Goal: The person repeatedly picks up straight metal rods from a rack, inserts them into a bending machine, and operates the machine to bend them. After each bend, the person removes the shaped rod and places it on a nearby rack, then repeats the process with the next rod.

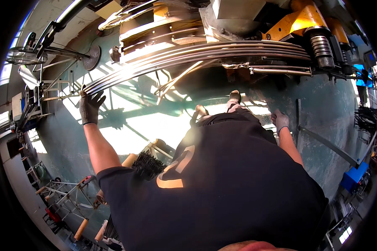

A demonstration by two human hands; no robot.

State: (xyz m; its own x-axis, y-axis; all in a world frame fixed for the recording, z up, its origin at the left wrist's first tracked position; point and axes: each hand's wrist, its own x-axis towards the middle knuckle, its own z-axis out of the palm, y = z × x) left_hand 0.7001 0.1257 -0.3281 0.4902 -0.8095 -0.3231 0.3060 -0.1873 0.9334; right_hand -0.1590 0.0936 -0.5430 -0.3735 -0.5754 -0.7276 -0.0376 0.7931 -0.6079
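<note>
My left hand (90,107), in a dark grey work glove, reaches out to the left and grips the end of a bundle of long curved metal rods (197,53). The rods arc from that hand across to a bending machine with an orange-yellow frame (299,21) and a ribbed roller (322,47) at the upper right. My right hand (280,121), also gloved, hangs beside my hip with its fingers loosely curled and nothing in it. Below me are my black shirt and my two shoes on the green floor.
A welded metal frame of thin bars (54,85) stands at the left beside a wheel rim (23,55). A long flat steel bar (329,144) lies on the floor at the right. Tools with wooden handles (81,228) and a black brush (148,165) lie at the lower left.
</note>
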